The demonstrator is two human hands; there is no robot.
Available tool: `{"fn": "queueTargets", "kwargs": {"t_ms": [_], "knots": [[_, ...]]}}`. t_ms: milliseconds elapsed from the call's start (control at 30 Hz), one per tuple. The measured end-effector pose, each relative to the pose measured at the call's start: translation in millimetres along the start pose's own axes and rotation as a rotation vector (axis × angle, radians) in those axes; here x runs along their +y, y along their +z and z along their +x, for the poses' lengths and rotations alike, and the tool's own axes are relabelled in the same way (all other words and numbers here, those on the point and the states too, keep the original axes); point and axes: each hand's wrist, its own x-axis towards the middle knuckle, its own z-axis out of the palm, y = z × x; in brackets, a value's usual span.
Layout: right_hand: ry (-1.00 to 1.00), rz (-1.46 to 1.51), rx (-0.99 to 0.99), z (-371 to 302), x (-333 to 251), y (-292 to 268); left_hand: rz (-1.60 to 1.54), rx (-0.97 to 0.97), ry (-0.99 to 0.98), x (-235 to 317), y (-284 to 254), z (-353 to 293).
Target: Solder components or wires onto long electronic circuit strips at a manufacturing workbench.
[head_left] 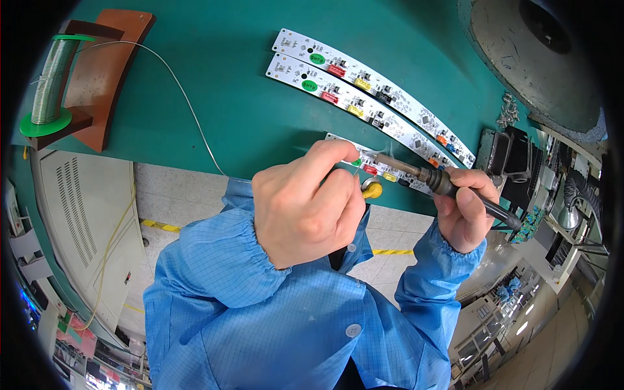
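Observation:
My right hand point(465, 211) is wrapped round the handle of a soldering iron point(426, 174), whose tip points left over a white circuit board strip point(406, 179) near the table's front edge. A faint wisp of smoke rises by the tip. My left hand point(309, 201) is closed in a pinch beside that tip, over the board's left end. Solder wire point(185, 97) runs from a spool point(50, 81) to my left wrist; its length inside the hand is hidden. Two longer white circuit board strips point(344, 62) point(348, 102), with red, yellow, black, orange and blue connectors, lie farther back.
The spool sits on a brown stand point(110, 84) at the left of the green table point(214, 39). A large grey round fixture point(520, 78) stands at the far right, near small metal pieces point(508, 110). A yellow knob-like piece point(372, 190) is at the front edge.

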Motion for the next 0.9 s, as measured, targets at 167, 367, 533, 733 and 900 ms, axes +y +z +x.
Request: {"fn": "queueTargets", "kwargs": {"t_ms": [167,367,533,733,900], "knots": [[-0.025,0.010,-0.030,-0.7,2.2,-2.8,0.009,-0.009,-0.009,2.0,-1.1,1.1],[-0.145,0.049,0.191,-30.8,0.7,-11.1,0.007,0.014,0.007,4.8,3.5,5.4],[-0.705,-0.304,0.647,-72.4,38.6,-49.4,-0.010,-0.009,0.006,8.8,0.4,3.4],[-0.693,-0.645,0.710,-86.8,71.0,-92.5,0.043,-0.103,-0.016,15.7,-3.4,4.7],[-0.492,-0.804,0.516,-74.2,67.5,-101.4,0.050,-0.132,-0.029,18.3,-5.5,3.2]]}}
